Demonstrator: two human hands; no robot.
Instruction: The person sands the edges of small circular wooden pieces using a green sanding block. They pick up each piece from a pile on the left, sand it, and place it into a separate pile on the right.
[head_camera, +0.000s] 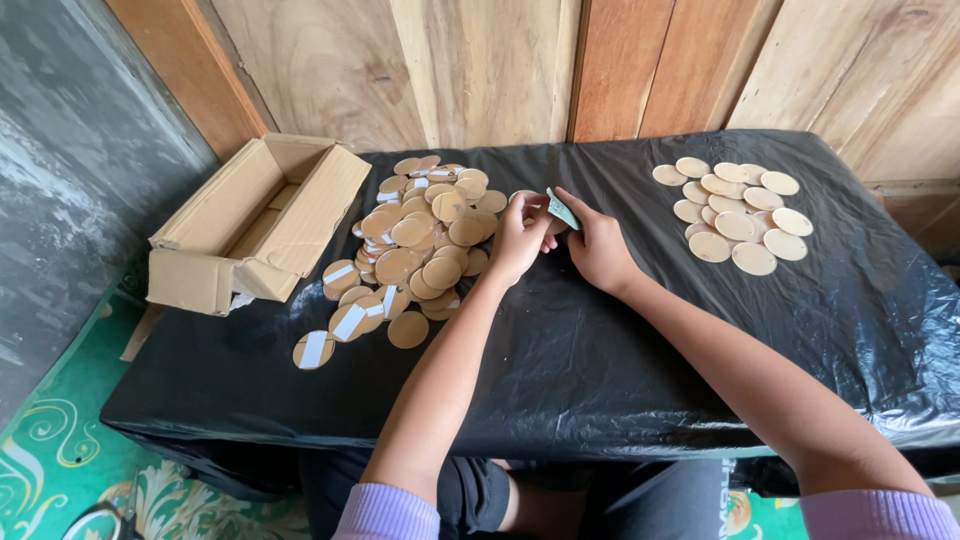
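Note:
My left hand (518, 238) grips a round wooden disc (524, 198) over the middle of the black-covered table (600, 360). My right hand (597, 245) pinches a small green strip (562, 209), perhaps sandpaper, against that disc. Both hands meet just right of a heap of wooden discs (415, 245), many with white tape patches. A smaller group of plain pale discs (738, 214) lies at the far right of the table.
An open cardboard box (255, 222) lies on its side at the table's left edge. A wooden plank wall (560, 60) stands behind the table. A grey wall and a green patterned mat (50, 450) are at the left.

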